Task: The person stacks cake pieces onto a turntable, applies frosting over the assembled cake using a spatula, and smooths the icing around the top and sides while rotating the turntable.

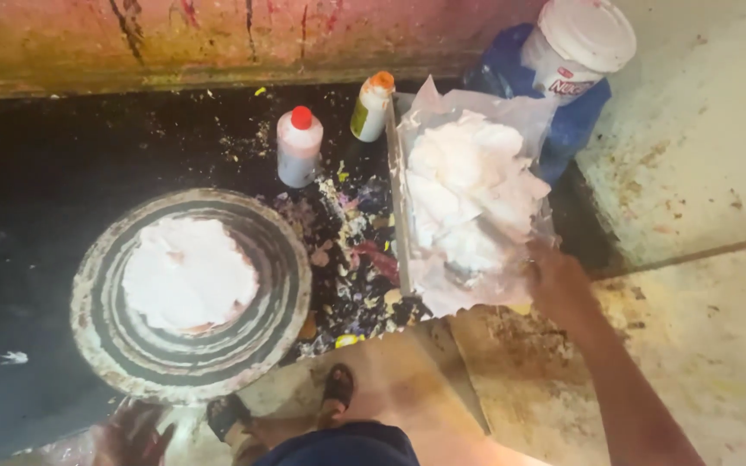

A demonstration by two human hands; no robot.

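The right hand [557, 285] is stretched out to the plastic-lined tray [477, 203] heaped with white cream, its fingers closed on the tray's near corner. The tray is set on the dark tabletop [36, 173], right of a round turntable [190, 293] bearing a white-iced cake [187, 273]. The left hand [131, 436] is seen blurred and spread open below the turntable, holding nothing.

Stained pink wall [218, 34] — dark, paint-spattered floor [36, 190].

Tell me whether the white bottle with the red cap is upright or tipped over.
Upright: the white bottle with the red cap stands on its base on the dark surface, red cap uppermost.
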